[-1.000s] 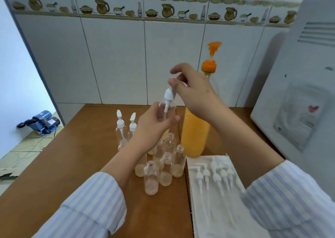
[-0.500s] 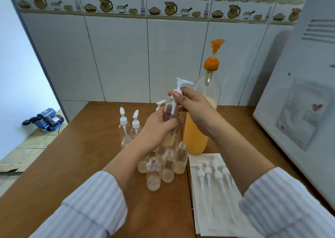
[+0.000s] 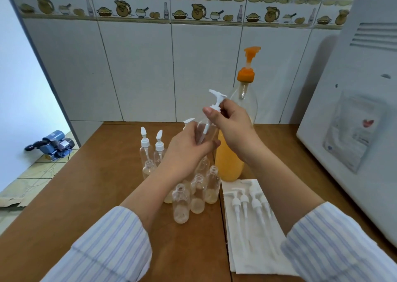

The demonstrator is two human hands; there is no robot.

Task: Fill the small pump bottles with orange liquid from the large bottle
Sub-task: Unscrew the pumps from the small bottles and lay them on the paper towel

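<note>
Small bottle [image 3: 206, 133] is held in the air above the table [image 3: 90, 195], in front of the large bottle [image 3: 231, 159], which stands about half full of orange liquid. We note the left hand [image 3: 189, 150] curled round the small bottle's body. The right hand [image 3: 231, 121] pinches a white pump [image 3: 216, 101] at its collar, with the dip tube already down inside the neck. We judge the step in hand to be capping: the pump is being seated on this bottle. The next move calls for turning the collar down straight on the thread while the left hand holds the bottle steady. We cannot tell how much liquid this bottle holds. Open bottles [image 3: 194, 195] with a little pale liquid stand clustered below, two capped ones [image 3: 152, 148] behind them. Spare pumps [image 3: 247, 204] lie on a white cloth [image 3: 257, 260] to the right.
</note>
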